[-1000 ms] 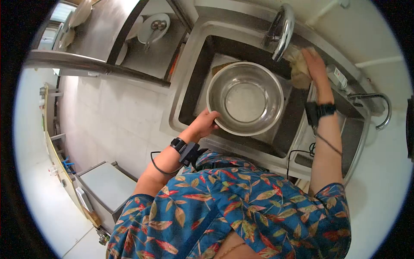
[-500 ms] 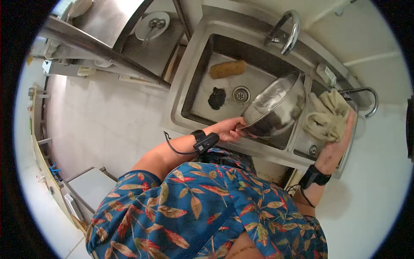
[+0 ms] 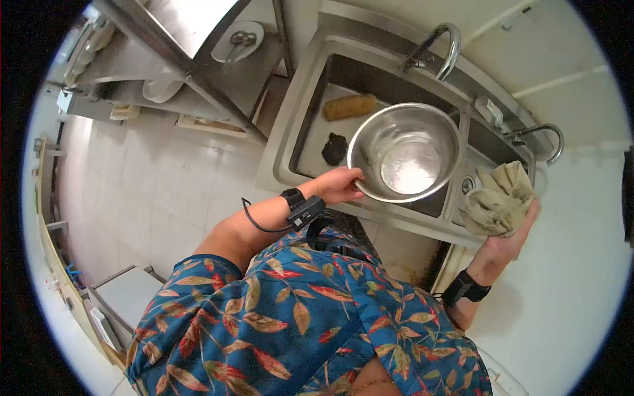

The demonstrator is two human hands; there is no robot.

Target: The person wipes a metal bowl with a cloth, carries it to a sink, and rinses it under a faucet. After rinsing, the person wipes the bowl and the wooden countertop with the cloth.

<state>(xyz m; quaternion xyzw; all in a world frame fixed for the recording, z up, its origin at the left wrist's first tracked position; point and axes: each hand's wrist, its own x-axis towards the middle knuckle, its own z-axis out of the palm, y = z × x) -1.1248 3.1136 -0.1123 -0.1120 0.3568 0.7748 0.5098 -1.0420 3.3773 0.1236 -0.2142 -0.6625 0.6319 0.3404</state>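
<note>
- Left hand [image 3: 342, 185] grips the bowl [image 3: 413, 162], now turned opening-up, near the sink's [image 3: 274, 173] front edge.
- Right hand [image 3: 507, 247] clutches bunched cloth [image 3: 496, 203] by the front-right corner.

In the upper left of the frame, a white plate [image 3: 222, 46] with metal spoons [image 3: 243, 38] sits on a metal rack [image 3: 254, 79]. At upper right, a labeled bottle [image 3: 487, 109] stands near a slim faucet [image 3: 560, 137]. A pale-topped cabinet [image 3: 129, 290] fills the lower left.
</note>
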